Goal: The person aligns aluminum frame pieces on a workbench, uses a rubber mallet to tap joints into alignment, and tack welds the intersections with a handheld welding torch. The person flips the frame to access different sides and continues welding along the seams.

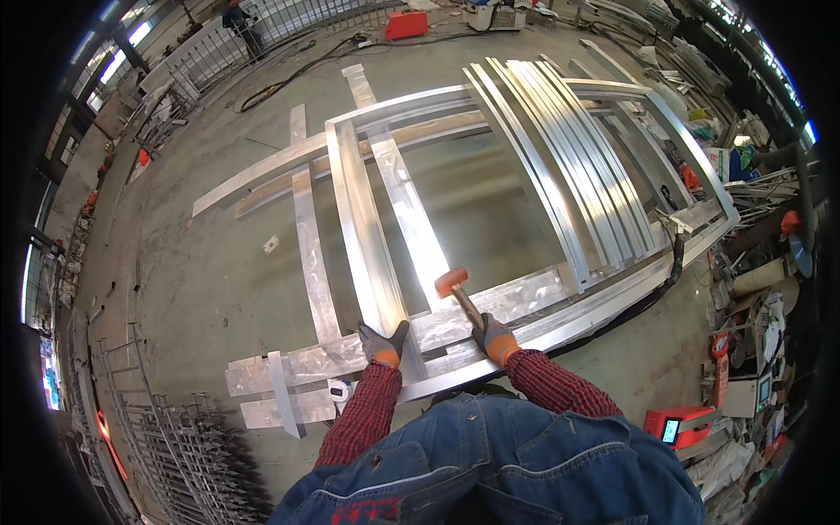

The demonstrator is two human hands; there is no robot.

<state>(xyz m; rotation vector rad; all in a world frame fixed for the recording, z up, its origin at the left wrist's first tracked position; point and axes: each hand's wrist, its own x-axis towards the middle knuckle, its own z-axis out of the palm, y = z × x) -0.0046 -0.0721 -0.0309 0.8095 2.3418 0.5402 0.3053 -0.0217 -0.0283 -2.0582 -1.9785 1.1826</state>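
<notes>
My right hand (496, 339), in a grey and orange glove, is closed round the handle of a mallet (451, 282) with an orange-brown head. The head is raised over the near part of a silver metal frame. My left hand (383, 345), gloved alike, grips the near end of an upright metal profile (357, 219), with thumb and fingers on either side of it. This profile meets the long near rail (542, 346) of the frame close to my left hand. A white tape measure (339, 390) sits just left of my left forearm.
Several silver slats (573, 157) lie side by side across the frame's right half. Flat support beams (311, 254) run beneath. A rack of spiked metal bars (188, 455) stands at lower left. A red machine with a screen (678, 427) is at lower right. Another person (241, 26) stands far back left.
</notes>
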